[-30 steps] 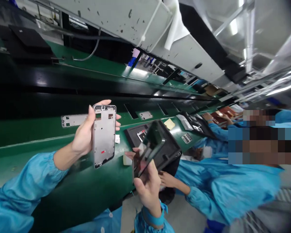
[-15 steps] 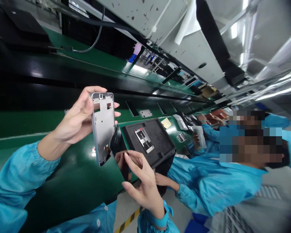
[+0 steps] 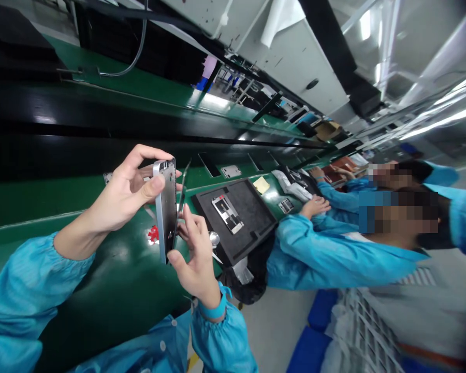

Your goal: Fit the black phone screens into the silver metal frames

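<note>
My left hand [image 3: 126, 189] is wrapped around the upper part of a silver-blue phone frame [image 3: 162, 212], holding it upright with its side edge facing me. Close along the frame's right side is a thin dark phone screen [image 3: 184, 186], seen almost edge-on. My right hand [image 3: 197, 254] grips that screen near its lower end, its fingers partly hidden behind it. The right thumb is by the frame's bottom edge; whether it touches is hard to tell. Below the left hand, small red pieces [image 3: 153, 234] lie on the green bench [image 3: 112, 285].
Right of my hands is a black foam tray [image 3: 252, 233] holding a phone part [image 3: 227, 213]. Beyond it are a yellow note [image 3: 261, 185], a dark panel [image 3: 208, 165] and a silver frame [image 3: 232, 171]. A co-worker's sleeve [image 3: 310, 254] is close to the tray's right side.
The screen has moved left and up against the frame's side, and both have turned nearly edge-on. My right hand has moved left with it. The co-worker's arm has shifted onto the bench.
</note>
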Action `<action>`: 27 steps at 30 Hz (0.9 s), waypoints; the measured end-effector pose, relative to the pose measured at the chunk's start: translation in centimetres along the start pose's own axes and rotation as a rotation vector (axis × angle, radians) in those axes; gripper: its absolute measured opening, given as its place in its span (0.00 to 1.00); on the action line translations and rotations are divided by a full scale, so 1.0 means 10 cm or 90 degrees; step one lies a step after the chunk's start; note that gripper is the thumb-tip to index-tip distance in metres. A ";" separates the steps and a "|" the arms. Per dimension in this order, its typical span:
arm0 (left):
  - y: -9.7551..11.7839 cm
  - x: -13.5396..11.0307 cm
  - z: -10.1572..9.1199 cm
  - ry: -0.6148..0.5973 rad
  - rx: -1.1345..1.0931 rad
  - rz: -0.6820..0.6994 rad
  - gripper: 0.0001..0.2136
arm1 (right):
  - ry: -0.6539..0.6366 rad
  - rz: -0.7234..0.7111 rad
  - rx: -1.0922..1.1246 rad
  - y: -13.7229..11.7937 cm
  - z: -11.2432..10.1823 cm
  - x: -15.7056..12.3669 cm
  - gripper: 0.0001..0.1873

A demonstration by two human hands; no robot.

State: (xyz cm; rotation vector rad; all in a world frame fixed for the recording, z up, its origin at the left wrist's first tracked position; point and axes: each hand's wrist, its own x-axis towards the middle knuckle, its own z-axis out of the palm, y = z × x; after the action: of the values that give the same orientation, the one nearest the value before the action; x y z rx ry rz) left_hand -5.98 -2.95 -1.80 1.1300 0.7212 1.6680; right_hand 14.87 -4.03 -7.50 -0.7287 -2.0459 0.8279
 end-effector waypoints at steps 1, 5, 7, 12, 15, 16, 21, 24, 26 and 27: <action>-0.01 0.00 0.01 0.018 0.014 0.008 0.21 | 0.004 0.006 -0.001 0.01 0.04 0.01 0.43; -0.03 0.00 0.01 0.054 0.054 0.022 0.19 | 0.000 0.019 -0.042 0.04 0.12 0.03 0.43; -0.02 0.00 0.01 0.052 0.069 0.023 0.20 | -0.003 0.013 -0.063 0.06 0.13 0.06 0.45; 0.03 -0.02 0.02 0.076 0.043 0.019 0.21 | 0.035 -0.074 -0.032 0.05 0.14 0.18 0.39; 0.02 -0.05 0.09 0.063 0.006 0.003 0.23 | 0.061 -0.100 0.001 0.07 0.19 0.22 0.37; 0.01 -0.06 0.12 0.062 -0.012 -0.007 0.24 | 0.065 -0.097 -0.003 0.08 0.22 0.21 0.36; -0.07 -0.08 0.21 0.095 -0.088 -0.061 0.28 | 0.088 -0.067 -0.079 0.14 0.39 0.15 0.31; -0.07 -0.12 0.24 0.068 -0.091 -0.100 0.30 | 0.160 -0.031 -0.024 0.05 0.31 0.22 0.38; -0.04 -0.16 0.27 0.018 -0.086 -0.123 0.30 | 0.175 0.034 0.082 -0.04 0.17 0.32 0.42; -0.03 -0.18 0.30 -0.008 -0.075 -0.128 0.29 | 0.149 0.076 0.137 -0.09 0.09 0.37 0.42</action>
State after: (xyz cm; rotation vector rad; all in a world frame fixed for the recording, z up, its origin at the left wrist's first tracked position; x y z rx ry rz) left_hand -2.95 -4.69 -1.50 0.9522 0.6947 1.5126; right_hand 12.01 -2.13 -5.56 -0.7928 -1.6896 0.9649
